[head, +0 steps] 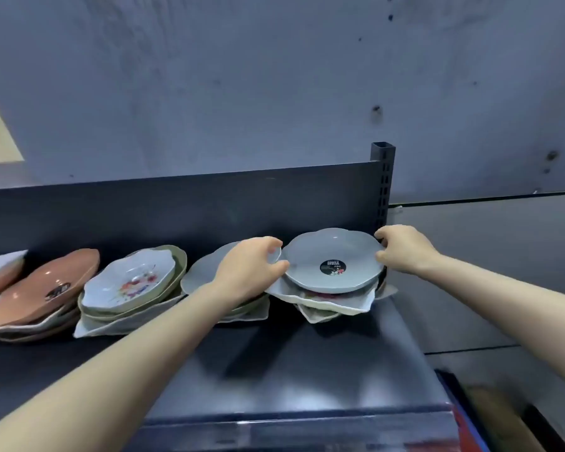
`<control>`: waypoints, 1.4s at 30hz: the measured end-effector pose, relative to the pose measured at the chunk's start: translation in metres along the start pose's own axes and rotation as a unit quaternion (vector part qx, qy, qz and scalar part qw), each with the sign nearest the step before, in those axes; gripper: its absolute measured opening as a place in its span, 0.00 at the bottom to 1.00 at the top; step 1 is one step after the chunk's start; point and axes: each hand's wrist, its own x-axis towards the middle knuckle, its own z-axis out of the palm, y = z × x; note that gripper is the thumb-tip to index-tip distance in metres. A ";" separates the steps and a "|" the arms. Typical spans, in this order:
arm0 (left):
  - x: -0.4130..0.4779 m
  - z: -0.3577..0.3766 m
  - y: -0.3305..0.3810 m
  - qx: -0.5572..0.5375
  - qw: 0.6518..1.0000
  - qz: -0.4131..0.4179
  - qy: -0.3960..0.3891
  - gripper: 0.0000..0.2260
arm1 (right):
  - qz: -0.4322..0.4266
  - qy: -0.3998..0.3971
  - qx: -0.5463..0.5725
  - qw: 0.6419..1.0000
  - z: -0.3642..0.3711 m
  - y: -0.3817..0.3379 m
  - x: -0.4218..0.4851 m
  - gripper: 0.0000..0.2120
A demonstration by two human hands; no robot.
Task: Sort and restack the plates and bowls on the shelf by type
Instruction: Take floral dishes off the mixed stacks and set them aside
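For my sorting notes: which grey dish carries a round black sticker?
The grey dish topping the rightmost stack, held between left hand and right hand; the neighbouring grey dish shows none.

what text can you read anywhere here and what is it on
"SIMPLE DESIGN": on the round black sticker in the grey scalloped plate; the smaller print under it is too small to read.
Unreadable: the dark sticker in the salmon-pink dish, too blurred.
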 end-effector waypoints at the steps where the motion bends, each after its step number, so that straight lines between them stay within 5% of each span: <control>1: 0.000 0.001 0.001 -0.007 1.000 -0.012 0.002 0.19 | 0.011 -0.001 0.015 1.000 0.001 0.002 0.004 0.14; 9: 0.019 0.001 -0.001 -0.115 0.988 -0.106 0.017 0.17 | 0.128 0.048 0.254 0.957 -0.023 0.011 0.021 0.16; 13: 0.032 -0.008 -0.001 -0.306 0.935 -0.180 -0.025 0.07 | 0.116 0.084 0.321 0.936 -0.051 -0.003 0.020 0.15; 17: 0.035 -0.027 -0.006 -0.399 0.893 -0.202 -0.055 0.10 | 0.101 0.047 0.374 0.921 -0.048 -0.035 0.014 0.17; 25: 0.036 -0.074 -0.075 -0.316 0.909 -0.269 -0.032 0.08 | 0.060 -0.079 0.407 0.908 -0.013 -0.101 -0.002 0.12; 30: 0.041 -0.079 -0.116 -0.212 0.934 -0.285 -0.043 0.07 | 0.068 -0.047 0.334 0.939 -0.014 -0.084 -0.008 0.12; 42: 0.040 -0.066 -0.120 0.078 0.980 -0.172 -0.063 0.10 | 0.165 -0.062 0.080 0.981 -0.012 -0.036 -0.047 0.08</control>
